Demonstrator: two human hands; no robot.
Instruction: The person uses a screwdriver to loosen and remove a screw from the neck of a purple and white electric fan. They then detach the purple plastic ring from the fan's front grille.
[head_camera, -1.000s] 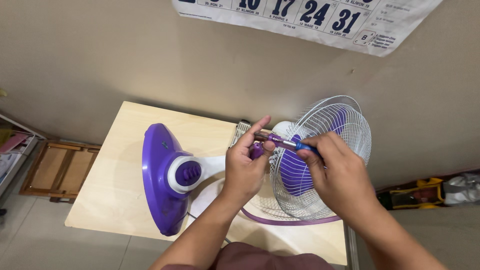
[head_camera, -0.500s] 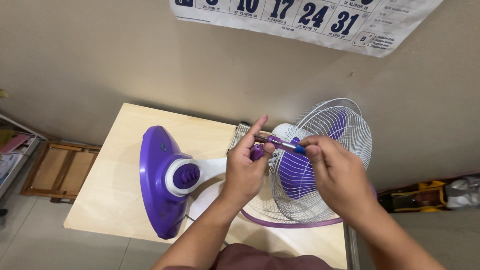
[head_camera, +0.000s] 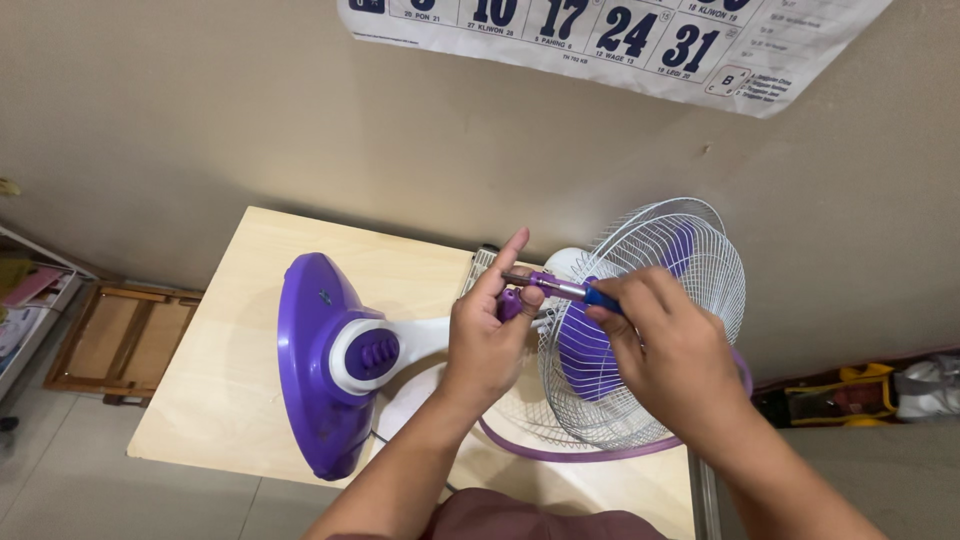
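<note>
Right hand gripped the blue screwdriver handle; left hand pinched its metal shaft against the fan, which lay near the table's far right corner. Screwdriver looked light, stiff, slim; handle seemed the best hold. Wire grille probably bends easily.

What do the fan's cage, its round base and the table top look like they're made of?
Cage: thin wire, likely metal with a glossy white coat, given the fine ribs. Base: smooth moulded plastic, glossy purple with soft highlights. Table top: pale wood-grain board, matte, probably laminate; faint grain lines show.
</note>
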